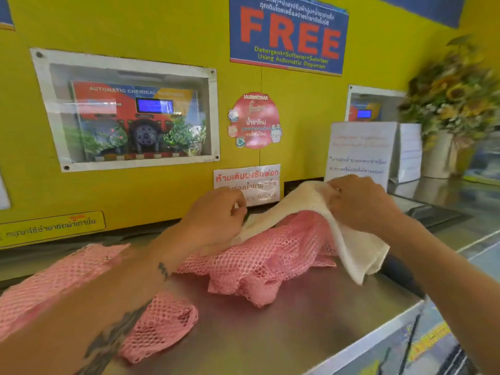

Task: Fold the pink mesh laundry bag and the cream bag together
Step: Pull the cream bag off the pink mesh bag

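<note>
1. The left hand (216, 216) reaches forward from the lower left, back of the hand up, fingers (238, 209) curled and pinching the near edge of the cream fabric bag (349, 239).
2. The left forearm is bare, with dark tattoo marks near the wrist and further down.
3. The right hand (359, 204) comes in from the right, raised, fingers curled, gripping the same bag's upper edge.

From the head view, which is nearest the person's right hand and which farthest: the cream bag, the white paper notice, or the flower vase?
From the right hand:
1. Cream bag, gripped in that hand.
2. White paper notice, standing just behind the hand.
3. Flower vase, far right, against the wall.
</note>
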Available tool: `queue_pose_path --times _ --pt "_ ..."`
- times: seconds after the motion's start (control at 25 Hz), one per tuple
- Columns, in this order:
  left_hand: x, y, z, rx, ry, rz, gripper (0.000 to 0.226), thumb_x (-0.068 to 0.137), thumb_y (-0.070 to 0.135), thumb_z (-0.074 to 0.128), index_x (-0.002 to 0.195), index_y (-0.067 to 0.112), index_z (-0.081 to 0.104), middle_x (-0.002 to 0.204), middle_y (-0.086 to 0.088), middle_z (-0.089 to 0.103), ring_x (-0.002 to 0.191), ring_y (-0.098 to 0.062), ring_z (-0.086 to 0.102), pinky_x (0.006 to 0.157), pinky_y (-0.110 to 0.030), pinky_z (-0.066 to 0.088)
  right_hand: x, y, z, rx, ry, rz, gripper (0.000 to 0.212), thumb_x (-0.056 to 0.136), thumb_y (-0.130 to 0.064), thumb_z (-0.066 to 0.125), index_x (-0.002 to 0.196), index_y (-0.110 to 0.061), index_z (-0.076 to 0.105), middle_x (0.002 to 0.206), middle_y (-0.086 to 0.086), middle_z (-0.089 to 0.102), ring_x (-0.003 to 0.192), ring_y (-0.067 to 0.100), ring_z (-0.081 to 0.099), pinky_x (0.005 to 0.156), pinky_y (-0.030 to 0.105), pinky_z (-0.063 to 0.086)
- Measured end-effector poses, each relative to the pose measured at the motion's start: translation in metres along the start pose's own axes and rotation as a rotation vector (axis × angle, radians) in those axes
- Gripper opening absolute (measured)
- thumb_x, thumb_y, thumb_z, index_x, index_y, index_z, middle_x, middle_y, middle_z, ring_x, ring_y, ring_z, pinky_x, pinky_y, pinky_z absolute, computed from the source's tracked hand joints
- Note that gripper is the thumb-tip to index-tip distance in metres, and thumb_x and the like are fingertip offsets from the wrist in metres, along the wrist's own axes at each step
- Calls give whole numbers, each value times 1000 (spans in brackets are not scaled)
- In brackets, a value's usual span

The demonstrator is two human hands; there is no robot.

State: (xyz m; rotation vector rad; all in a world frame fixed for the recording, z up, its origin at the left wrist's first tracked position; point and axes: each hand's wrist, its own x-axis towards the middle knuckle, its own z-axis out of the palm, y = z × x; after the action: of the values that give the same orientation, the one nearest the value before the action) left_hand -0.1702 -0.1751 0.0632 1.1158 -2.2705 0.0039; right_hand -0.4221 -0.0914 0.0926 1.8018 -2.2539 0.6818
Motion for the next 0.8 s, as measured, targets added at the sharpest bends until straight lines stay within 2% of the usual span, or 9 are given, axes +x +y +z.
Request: queue_pose_path --times 0.08,0.16,0.28,0.32,0.44,0.56,0.68,0.72,0.8 --pt "-7 13 7 5 108 30 22 96 33 45 85 21 61 76 5 60 71 -20 55 56 -35 39 -3 8 6 -75 -553 2 29 91 -40 56 115 -26 62 121 3 63 104 26 62 90 42 53" --pt "-16 20 11 -84 -25 27 24 96 42 42 89 26 59 84 5 66 75 -19 60 64 -39 49 -5 9 16 14 -770 -27 64 83 -50 66 142 -37 45 142 -13 48 126 21 54 105 43 46" --pt "-28 26 15 -135 -630 -61 44 88 61 46 126 39 48 128 10 57 112 -15 55 97 -40 45 1 -8 37 348 -562 -122 80 79 -55 66 150 -45 30 156 -18 32 142 15 36 116 41 31" --pt "-30 24 17 -75 -715 -59 54 86 63 49 134 40 42 140 11 49 122 -15 49 104 -41 39 6 -16 47 360 -508 -135 77 82 -55 64 150 -43 31 158 -15 31 143 14 35 116 38 30" --pt "-27 9 18 151 -470 -38 48 86 54 53 130 35 44 142 12 42 128 -16 42 107 -41 35 11 -34 84 117 -510 -158 68 89 -48 61 150 -32 34 156 -2 37 137 21 42 109 36 35" --pt "-29 -6 9 305 -194 -24 19 89 46 50 94 28 51 103 9 54 97 -16 51 80 -36 43 10 -36 110 32 -346 -140 40 89 -39 60 128 -30 55 135 -2 55 114 20 53 92 36 45" --pt "-42 -14 6 220 -184 -56 35 90 51 46 68 25 54 71 9 56 69 -10 52 57 -31 36 12 -38 114 164 -185 -55 21 89 -31 58 109 -30 65 107 -5 64 90 16 54 76 33 44" --pt "-46 -14 6 181 -205 -51 38 90 55 44 71 26 60 74 10 60 70 -9 54 59 -30 38 15 -37 114 239 -174 -12 18 90 -31 58 105 -30 67 101 -6 63 87 15 55 75 32 45" --pt "-48 -13 7 67 -318 -56 40 89 60 44 111 33 65 109 12 62 100 -8 56 80 -28 43 24 -35 111 397 -171 46 13 91 -30 58 95 -28 70 94 -6 66 83 12 59 74 32 46"
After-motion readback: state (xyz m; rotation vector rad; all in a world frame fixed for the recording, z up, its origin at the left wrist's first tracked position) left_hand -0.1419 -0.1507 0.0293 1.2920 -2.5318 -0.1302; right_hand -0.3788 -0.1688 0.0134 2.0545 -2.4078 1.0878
